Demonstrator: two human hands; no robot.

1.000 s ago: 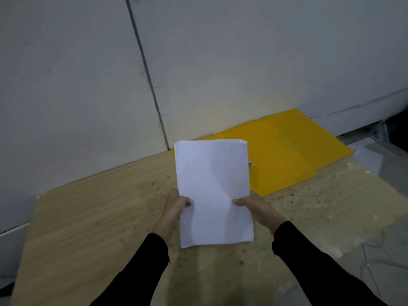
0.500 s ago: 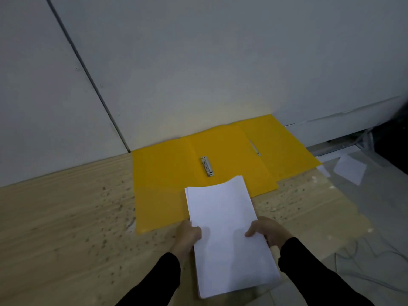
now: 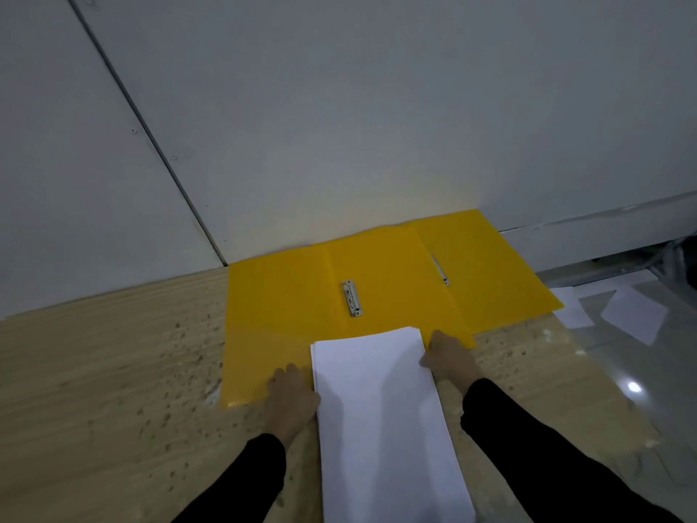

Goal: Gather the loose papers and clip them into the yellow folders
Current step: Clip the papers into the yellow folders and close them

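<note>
White blank paper stack (image 3: 381, 402), no writing visible, pinched by left hand (image 3: 292, 396) and right hand (image 3: 449, 358) over open yellow plastic folder (image 3: 286, 296).

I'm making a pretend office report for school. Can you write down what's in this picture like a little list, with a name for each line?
place: wooden board against a grey wall
paper stack: white, held at both sides, top edge over the near folder
left hand: on the stack's left edge
right hand: on the stack's right edge
near yellow folder: open flat, metal clip showing
far yellow folder: open, partly underneath
loose sheets: on the floor, right
</note>
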